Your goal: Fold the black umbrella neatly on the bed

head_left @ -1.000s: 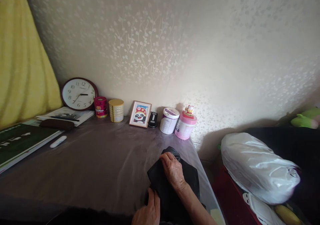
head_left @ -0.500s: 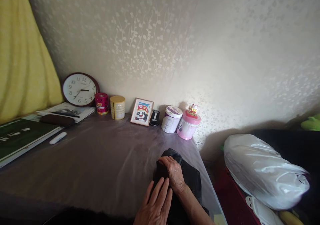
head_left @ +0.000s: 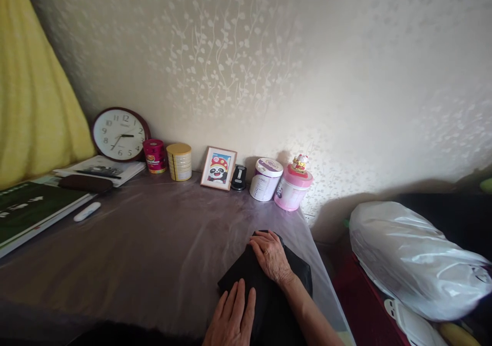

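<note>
A black piece of folded cloth (head_left: 265,305) lies at the near right of the table; its exact kind cannot be made out. My left hand (head_left: 232,318) rests on its near left part, palm down with the fingers stretched out. Farther up, my right hand (head_left: 271,253) lies over the cloth's far end, fingers extended and slightly bent, the palm side hidden. A pointed corner of the cloth spreads out on the table to the left, between my two hands. Its near end passes under my right forearm and out of the frame.
Along the wall stand a clock (head_left: 120,133), a pink tin (head_left: 155,156), a yellow-lidded can (head_left: 179,162), a framed panda picture (head_left: 218,168), a white tub (head_left: 266,179) and a pink tub (head_left: 292,189) topped by a figurine. Right of the table edge lies a white plastic bag (head_left: 415,259).
A flap of the black cloth has spread out to the left. My right hand has shifted slightly up and right and flattened; my left hand has slid a little down and left.
</note>
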The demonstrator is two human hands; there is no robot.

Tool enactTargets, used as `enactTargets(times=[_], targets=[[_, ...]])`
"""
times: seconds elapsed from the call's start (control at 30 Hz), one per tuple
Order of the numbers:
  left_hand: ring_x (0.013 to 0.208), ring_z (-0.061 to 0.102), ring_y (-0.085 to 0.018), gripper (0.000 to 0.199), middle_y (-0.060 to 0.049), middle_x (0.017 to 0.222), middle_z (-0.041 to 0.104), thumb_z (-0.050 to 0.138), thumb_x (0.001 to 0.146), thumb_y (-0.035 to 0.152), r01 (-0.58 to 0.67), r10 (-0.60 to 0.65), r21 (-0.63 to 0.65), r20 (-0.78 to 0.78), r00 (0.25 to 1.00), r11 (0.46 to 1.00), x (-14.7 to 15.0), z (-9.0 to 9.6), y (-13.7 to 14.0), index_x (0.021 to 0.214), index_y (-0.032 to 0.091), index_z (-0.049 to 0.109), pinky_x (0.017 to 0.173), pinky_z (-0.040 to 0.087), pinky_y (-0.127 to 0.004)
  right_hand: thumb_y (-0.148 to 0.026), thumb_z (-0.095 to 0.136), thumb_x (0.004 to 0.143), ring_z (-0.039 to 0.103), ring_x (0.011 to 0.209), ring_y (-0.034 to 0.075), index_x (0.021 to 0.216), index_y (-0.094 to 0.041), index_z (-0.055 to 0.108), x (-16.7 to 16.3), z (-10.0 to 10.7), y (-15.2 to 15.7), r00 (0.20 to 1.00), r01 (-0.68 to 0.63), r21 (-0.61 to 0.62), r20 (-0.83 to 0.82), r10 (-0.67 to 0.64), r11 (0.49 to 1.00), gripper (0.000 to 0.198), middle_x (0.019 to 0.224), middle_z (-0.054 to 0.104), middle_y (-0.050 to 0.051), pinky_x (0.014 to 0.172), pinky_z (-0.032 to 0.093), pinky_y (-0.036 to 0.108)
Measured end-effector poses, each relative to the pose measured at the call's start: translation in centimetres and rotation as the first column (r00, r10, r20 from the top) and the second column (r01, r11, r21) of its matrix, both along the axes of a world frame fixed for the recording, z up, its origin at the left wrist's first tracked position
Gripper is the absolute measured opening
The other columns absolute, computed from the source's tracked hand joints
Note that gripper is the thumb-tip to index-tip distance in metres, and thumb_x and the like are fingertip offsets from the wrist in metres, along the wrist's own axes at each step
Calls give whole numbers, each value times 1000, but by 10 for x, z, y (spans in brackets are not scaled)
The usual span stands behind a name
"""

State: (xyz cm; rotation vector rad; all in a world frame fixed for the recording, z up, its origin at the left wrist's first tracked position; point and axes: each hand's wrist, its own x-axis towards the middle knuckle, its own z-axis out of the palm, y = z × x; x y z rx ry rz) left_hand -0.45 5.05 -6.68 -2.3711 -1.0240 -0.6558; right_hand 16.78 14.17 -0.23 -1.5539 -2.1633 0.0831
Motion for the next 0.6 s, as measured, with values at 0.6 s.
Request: enactTargets(times=[0.6], targets=[[112, 56, -20, 63, -14, 132, 50, 38, 73, 4, -17, 19, -167, 6, 1000, 986, 1, -11, -5, 135, 5, 30, 84, 52, -20, -26, 37, 94, 51, 117, 18, 103, -23, 66, 2, 5, -19, 990, -143, 40, -5, 143, 989, 31, 106, 69, 4, 105, 31, 43]])
